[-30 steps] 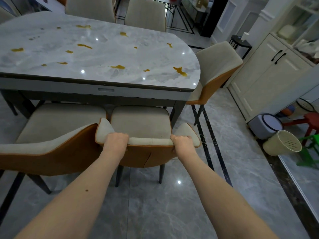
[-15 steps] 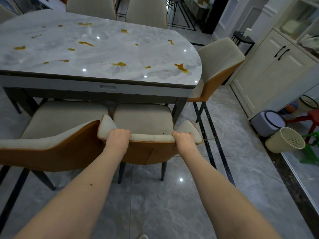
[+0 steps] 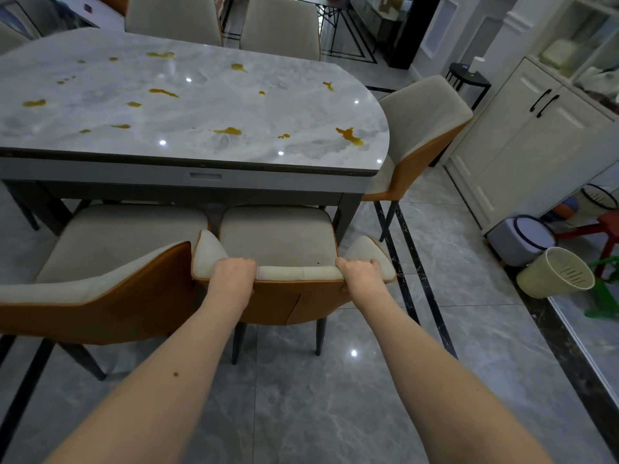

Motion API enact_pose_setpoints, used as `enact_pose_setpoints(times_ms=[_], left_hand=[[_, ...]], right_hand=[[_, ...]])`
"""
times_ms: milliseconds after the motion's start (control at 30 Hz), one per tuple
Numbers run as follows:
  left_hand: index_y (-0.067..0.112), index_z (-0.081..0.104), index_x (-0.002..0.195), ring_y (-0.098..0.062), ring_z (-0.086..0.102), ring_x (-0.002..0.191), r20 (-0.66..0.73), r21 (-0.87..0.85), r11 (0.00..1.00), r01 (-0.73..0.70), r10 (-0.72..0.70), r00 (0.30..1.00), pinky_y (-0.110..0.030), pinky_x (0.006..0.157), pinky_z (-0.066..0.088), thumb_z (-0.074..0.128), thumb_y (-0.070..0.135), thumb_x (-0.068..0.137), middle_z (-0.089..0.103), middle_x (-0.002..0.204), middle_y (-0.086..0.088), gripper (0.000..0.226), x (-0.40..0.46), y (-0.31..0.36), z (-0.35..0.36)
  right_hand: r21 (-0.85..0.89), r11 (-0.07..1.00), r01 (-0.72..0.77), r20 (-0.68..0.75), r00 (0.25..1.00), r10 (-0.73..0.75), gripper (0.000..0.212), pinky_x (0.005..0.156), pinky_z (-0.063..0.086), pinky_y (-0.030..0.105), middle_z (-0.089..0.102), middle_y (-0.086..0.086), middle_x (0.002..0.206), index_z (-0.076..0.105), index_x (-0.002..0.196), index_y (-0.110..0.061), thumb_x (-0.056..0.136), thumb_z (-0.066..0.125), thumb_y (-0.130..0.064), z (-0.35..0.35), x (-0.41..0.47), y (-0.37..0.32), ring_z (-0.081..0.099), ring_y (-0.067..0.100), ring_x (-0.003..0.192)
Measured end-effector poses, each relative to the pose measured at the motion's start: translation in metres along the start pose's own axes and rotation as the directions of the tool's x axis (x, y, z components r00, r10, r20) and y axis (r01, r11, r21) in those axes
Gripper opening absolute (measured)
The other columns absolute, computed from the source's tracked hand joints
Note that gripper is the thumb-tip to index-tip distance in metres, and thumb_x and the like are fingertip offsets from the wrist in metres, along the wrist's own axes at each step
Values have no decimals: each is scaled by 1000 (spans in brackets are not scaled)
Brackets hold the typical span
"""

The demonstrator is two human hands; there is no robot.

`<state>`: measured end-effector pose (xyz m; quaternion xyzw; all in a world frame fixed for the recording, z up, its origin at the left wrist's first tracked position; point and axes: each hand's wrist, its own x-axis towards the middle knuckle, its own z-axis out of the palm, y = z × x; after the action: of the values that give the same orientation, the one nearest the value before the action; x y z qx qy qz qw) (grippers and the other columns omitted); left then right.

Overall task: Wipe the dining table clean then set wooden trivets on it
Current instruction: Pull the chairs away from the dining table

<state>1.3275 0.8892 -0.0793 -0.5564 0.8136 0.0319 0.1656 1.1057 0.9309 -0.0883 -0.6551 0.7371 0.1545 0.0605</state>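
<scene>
From the head view we saw the dining table (image 3: 207,105), grey marble top w/ a rounded right end, spattered w/ yellow-brown stains (image 3: 350,136) across most of its surface; no trivets or cloth showed anywhere. Between us and the table stood a chair (image 3: 278,242) w/ beige seat and orange back, seat partly tucked under the table edge, blocking direct access to the near side. Our left hand (image 3: 234,274) gripped the top of its backrest, fingers curled over the front of the rim; our right hand (image 3: 360,271) gripped the same rim further right, fingers curled over likewise. A second chair (image 3: 110,256) sat just beside on the left, its back touching or nearly touching the first; we couldn't tell which. Another chair (image 3: 420,128) stood at the table's rounded end, two more (image 3: 278,25) on the far side. Right of us: a cream cabinet (image 3: 536,139), a grey round stool (image 3: 522,237) and a cream bin (image 3: 557,272) tipped on the floor. Vs. half a sec before, both hands held the same spots on the backrest, and chair and table sat marginally lower in view; stains unchanged.
</scene>
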Motion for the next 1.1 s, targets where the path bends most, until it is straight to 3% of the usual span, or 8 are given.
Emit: enact_pose_setpoints(times_ms=[667, 900, 1100], left_hand=[[14, 50, 118, -22, 59, 102, -8, -20, 1000, 13, -13, 1000, -33, 86, 47, 63, 26, 89, 62, 110, -6, 33, 0, 1, 1], [15, 46, 119, -22, 53, 111, -69, -59, 998, 12, -16, 997, -32, 96, 39, 67, 21, 84, 58, 118, -5, 41, -8, 1, 2], [15, 45, 118, -22, 55, 110, -73, -20, 999, 26, -27, 997, -32, 95, 40, 65, 18, 85, 59, 117, -5, 38, -5, 2, 2]], right_hand=[[32, 999, 4, -47, 999, -3, 36, 103, 33, 46, 60, 3, 114, 47, 118, -19, 87, 62, -11, 1, -3, 0, 56, 27, 110], [34, 999, 7, -22, 1000, -6, 41, 105, 31, 46, 60, 3, 116, 46, 119, -21, 84, 64, -13, -1, -6, -1, 55, 27, 113], [58, 998, 3, -38, 999, -1, 39, 105, 30, 46, 59, 2, 117, 46, 120, -22, 85, 61, -12, 3, -3, 0, 54, 26, 114]])
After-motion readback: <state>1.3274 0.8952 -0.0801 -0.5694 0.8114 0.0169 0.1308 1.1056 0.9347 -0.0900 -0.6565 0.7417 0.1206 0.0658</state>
